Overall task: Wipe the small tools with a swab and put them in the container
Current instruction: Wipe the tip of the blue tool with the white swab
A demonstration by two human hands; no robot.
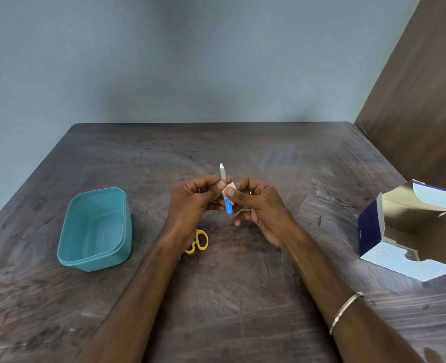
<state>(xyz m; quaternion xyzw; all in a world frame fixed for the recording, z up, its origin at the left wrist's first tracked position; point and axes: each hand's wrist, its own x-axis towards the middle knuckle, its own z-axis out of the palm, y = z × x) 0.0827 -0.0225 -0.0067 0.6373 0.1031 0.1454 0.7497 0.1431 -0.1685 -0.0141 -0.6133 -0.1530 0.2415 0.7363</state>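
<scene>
Above the desk, near its middle, both hands raised with one small tool between them. Left of the hands, standing on the desk well apart: teal container, open, nothing visible inside. Far right, at the desk edge: opened swab box, flaps up. Beneath the left forearm, lying flat: yellow-handled scissors, partly hidden, apparently not yet wiped. Left hand: fingers curled, thumb and fingertips pinching the blue-handled tool near the junction of handle and blade. Tool roughly upright, grey blade tip pointing away and up, blue handle end hanging below the fingers. Right hand: fingers curled, thumb and forefinger pinching a small white swab against the tool just beside the left thumb. Risks, as judgement: pointed tip close to the fingers, so a fast stroke toward it could nick a fingertip; narrow pinch grip, so pressure from the swab could twist the tool loose and drop it onto the desk; swab small and could slip out of the pinch; container well to the left, so the transfer calls for a secure hold.
</scene>
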